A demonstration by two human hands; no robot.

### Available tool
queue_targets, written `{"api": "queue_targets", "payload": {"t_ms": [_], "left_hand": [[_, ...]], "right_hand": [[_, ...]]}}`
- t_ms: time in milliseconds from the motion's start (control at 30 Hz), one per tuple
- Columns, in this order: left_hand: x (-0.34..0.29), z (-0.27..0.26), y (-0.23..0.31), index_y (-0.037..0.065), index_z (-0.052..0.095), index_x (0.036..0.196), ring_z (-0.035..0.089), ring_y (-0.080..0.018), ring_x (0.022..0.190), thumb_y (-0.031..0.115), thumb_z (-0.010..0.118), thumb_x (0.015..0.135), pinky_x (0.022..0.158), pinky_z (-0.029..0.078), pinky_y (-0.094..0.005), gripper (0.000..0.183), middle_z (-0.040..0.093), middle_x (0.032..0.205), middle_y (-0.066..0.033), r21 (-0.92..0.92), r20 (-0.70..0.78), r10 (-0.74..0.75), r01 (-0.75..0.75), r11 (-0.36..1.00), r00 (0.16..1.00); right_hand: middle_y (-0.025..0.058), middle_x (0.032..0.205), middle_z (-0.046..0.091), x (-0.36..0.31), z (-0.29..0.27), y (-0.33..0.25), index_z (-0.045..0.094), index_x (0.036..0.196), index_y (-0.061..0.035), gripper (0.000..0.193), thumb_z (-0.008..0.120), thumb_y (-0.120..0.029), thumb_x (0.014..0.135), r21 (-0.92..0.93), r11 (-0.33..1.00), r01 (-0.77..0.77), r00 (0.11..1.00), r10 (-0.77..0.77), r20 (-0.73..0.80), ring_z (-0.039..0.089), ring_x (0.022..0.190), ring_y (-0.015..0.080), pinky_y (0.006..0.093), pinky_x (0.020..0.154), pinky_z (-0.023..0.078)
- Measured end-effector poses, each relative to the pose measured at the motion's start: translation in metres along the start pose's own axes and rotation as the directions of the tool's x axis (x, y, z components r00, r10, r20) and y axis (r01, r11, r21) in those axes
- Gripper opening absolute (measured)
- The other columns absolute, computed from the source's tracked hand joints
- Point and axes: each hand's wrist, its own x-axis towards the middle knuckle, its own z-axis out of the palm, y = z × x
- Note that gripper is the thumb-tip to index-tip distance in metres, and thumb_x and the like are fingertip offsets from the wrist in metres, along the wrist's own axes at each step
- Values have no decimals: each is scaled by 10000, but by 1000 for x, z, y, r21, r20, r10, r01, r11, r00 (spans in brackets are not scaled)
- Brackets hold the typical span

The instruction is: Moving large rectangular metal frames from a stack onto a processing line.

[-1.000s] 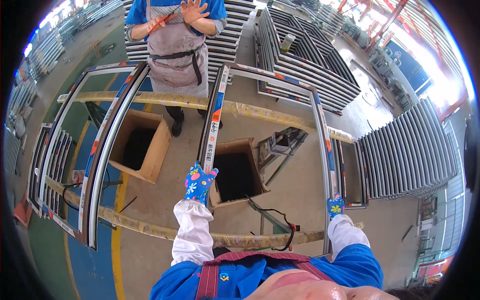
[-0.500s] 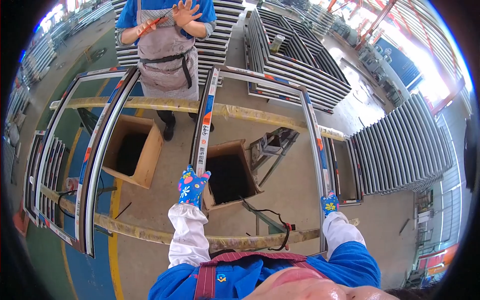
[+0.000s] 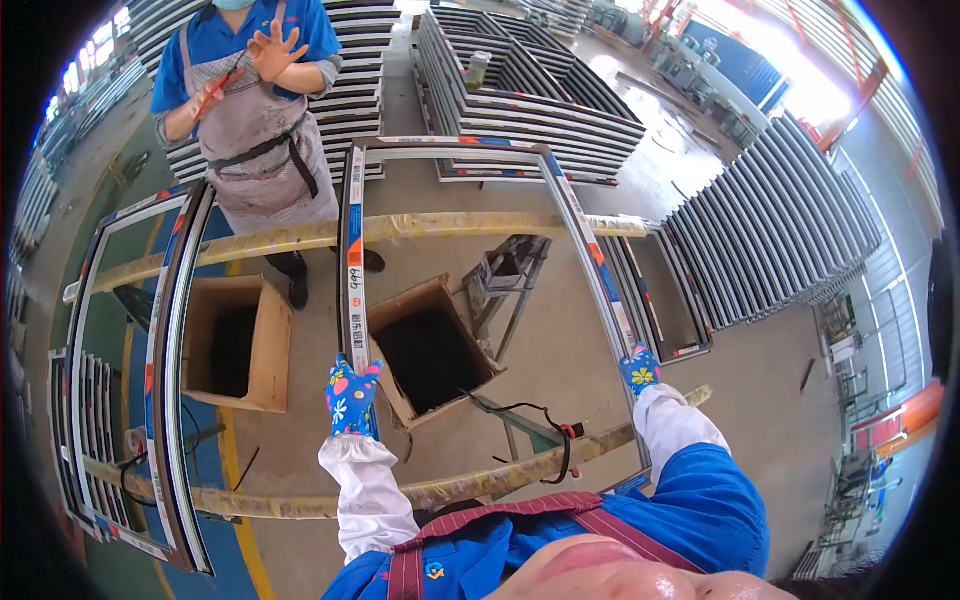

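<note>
A large rectangular window frame (image 3: 356, 225), its rails striped with white, blue and orange film, lies across two wrapped beams in front of me. My left hand (image 3: 352, 398), in a blue flowered glove, is closed around the frame's left rail near its close end. On the right rail, my right hand (image 3: 639, 370) grips in a matching glove. Both arms wear white sleeve covers. The frame's near end is largely hidden by my arms and body. A second frame (image 3: 165, 330) rests on the same beams to the left, apart from the one I hold.
Across the beams (image 3: 450, 226) stands a person in an apron (image 3: 262, 165), holding a red-handled tool, other palm raised. Cardboard boxes (image 3: 277, 345) (image 3: 402, 400) sit beneath. Stacked frames rise behind (image 3: 530, 135) and at right (image 3: 770, 230). A black cable (image 3: 545, 415) hangs by the near beam.
My view has turned, so the person, boxes and far stacks appear further left. Both my hands keep their grip on the frame, which shows no clear shift along the beams.
</note>
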Motion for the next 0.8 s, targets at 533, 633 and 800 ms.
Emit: {"api": "queue_targets", "payload": {"t_ms": [533,633,800], "left_hand": [[1,-1,-2,-37,445,1214,569,-365,965,491,642,721,820,461,-417,750,573,1050,-229,-57,15,-15,16,998,1000],[-3,-6,10,-38,439,1224,564,-357,985,503,629,727,841,452,-411,759,573,1070,-225,-59,51,-14,17,998,999],[2,-1,0,-37,431,1234,558,-349,1004,523,612,736,862,443,-406,771,569,1093,-226,36,56,-44,42,998,997]], "right_hand": [[188,925,622,3,7,0,567,991,-44,373,593,-287,708,45,999,-9,1000,10,-13,596,861,350,424,753,478],[195,938,617,4,9,11,559,1022,-33,401,586,-284,710,16,999,-29,1000,29,1,594,869,353,420,760,478],[206,976,600,3,8,5,530,1105,-20,491,580,-327,725,5,1000,-5,1000,5,16,580,904,343,419,781,466]]}}
